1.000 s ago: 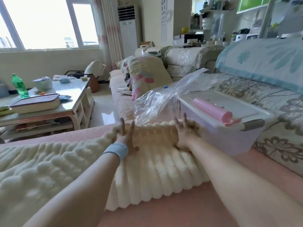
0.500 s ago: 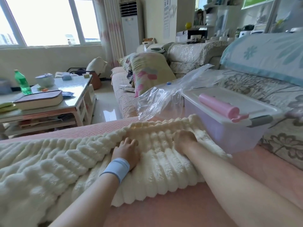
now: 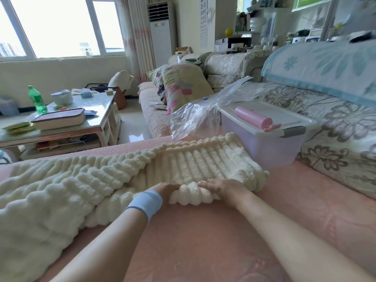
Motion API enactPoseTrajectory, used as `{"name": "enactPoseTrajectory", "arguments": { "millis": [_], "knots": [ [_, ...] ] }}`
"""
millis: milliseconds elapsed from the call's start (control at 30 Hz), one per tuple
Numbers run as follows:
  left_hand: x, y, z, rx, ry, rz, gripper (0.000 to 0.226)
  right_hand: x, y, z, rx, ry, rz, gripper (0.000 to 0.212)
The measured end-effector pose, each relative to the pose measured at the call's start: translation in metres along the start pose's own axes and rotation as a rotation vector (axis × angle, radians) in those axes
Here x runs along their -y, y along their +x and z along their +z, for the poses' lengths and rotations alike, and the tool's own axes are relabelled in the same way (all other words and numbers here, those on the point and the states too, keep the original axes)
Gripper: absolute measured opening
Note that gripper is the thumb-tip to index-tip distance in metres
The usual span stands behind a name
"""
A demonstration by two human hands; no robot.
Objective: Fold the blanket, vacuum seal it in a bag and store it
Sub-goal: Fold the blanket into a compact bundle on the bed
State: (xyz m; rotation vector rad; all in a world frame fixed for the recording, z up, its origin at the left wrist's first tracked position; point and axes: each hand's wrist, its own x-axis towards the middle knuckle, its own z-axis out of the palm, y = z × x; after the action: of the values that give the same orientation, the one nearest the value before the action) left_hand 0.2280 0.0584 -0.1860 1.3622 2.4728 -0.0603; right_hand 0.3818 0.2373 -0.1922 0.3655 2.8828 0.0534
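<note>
Your left grip (image 3: 166, 189) and right grip (image 3: 224, 186) have come back from the far edge of the blanket (image 3: 193, 161) to its near edge. Both now curl round a bunched fold there, side by side. The blanket lies across the sofa (image 3: 203, 241) seat, its right end just beside the box (image 3: 264, 143). You're likely starting another fold, with the bag (image 3: 195, 117) not yet filled.

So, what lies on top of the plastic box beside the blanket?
A pink pump-like cylinder lies on the white lid of the plastic box. Nothing else shows on it. The box's inside is hidden by the lid and the frosted wall.
</note>
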Motion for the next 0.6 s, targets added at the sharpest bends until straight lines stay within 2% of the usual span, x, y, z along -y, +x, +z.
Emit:
{"name": "enactPoseTrajectory", "arguments": {
  "millis": [100,200,333,367,467,533,600],
  "knots": [
    [-0.024,-0.014,-0.013,0.049,-0.045,-0.029,0.051,-0.003,-0.02,-0.014,-0.009,-0.097,0.007,0.06],
    [-0.048,-0.03,-0.007,0.113,-0.058,0.007,0.036,-0.009,-0.044,-0.016,0.063,-0.017,0.083,0.047],
    [-0.059,-0.05,0.022,0.122,-0.014,0.109,0.05,0.004,-0.062,-0.015,0.296,0.157,0.19,0.045],
    [-0.055,-0.052,0.026,0.106,-0.071,0.103,0.05,0.01,-0.062,-0.018,0.282,0.171,0.211,0.043],
    [-0.034,-0.074,0.02,-0.044,-0.185,0.058,0.048,0.038,-0.053,-0.032,0.111,0.126,0.257,0.052],
    [-0.007,-0.089,0.012,-0.21,-0.165,0.043,0.037,0.064,-0.042,-0.042,0.028,0.124,0.211,0.065],
    [0.027,-0.105,0.007,-0.339,-0.192,-0.005,0.03,0.096,-0.03,-0.051,-0.07,0.162,0.112,0.068]
  ]
}}
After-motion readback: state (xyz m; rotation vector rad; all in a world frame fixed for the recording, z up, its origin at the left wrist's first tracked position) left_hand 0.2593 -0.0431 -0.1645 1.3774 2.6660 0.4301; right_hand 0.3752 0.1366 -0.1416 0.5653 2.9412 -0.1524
